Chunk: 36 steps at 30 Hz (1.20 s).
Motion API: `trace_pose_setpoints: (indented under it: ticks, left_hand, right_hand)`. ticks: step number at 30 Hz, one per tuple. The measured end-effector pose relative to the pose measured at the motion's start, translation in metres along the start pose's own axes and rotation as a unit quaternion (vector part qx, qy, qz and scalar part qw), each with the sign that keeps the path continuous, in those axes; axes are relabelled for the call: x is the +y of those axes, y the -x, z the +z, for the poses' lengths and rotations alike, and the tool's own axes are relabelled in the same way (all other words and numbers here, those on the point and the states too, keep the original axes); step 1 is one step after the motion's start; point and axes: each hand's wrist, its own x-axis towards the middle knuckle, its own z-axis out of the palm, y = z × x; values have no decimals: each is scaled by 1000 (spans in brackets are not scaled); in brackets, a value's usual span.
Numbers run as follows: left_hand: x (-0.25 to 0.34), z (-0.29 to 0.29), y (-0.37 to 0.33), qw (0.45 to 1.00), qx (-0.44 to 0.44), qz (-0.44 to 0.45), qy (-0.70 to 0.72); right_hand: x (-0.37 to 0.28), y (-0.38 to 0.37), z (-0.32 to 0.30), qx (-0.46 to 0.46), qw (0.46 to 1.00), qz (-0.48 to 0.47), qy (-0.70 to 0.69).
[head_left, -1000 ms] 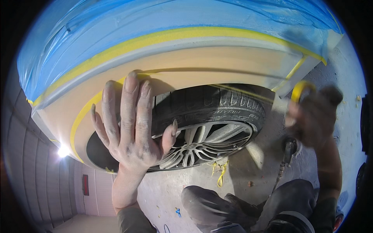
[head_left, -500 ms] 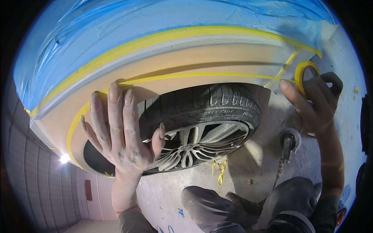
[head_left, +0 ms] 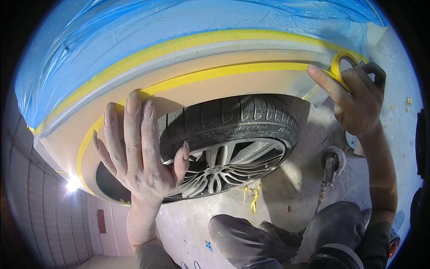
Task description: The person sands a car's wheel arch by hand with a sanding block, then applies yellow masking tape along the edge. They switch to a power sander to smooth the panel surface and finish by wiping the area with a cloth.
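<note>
A strip of yellow masking tape (head_left: 224, 71) runs along the beige car panel (head_left: 197, 96) above the wheel arch. With fingers spread, my left hand (head_left: 141, 148) rests its fingertips on the tape and panel at the left. My right hand (head_left: 360, 101) grips the yellow tape roll (head_left: 339, 62) at the right, its index finger reaching along the strip that leaves the roll. From my left fingertips to the roll the strip looks taut; whether all of it touches the panel I cannot tell. Below the arch stands the tire (head_left: 228, 119) with its alloy wheel (head_left: 219, 172).
Blue plastic film (head_left: 179, 20), edged with yellow tape, covers the body above the panel. On the floor lie a round-headed sander (head_left: 332, 163) with a hose and some yellow tape scraps (head_left: 254, 201). My knees (head_left: 237, 237) are close below the wheel.
My right hand has moved up and slightly left with the roll. The strip has risen on the right and now shows its broad face. My left hand stays nearly in place.
</note>
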Motion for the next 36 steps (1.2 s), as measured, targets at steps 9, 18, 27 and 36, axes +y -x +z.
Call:
trace_pose_setpoints:
  ticks: [9,18,27,36]
  left_hand:
    - [4,-7,-5,999,-47,4,-5]
    - [40,5,-33,985,-29,82,148]
    - [101,4,-10,919,71,132,364]
    - [122,23,36,749,122,-132,638]
  right_hand:
    - [-4,5,8,-1,1000,13,-23]
    - [-15,1,1,-86,995,53,-16]
    - [-23,-2,-18,-166,983,76,-18]
    - [-30,-23,-42,-203,979,30,0]
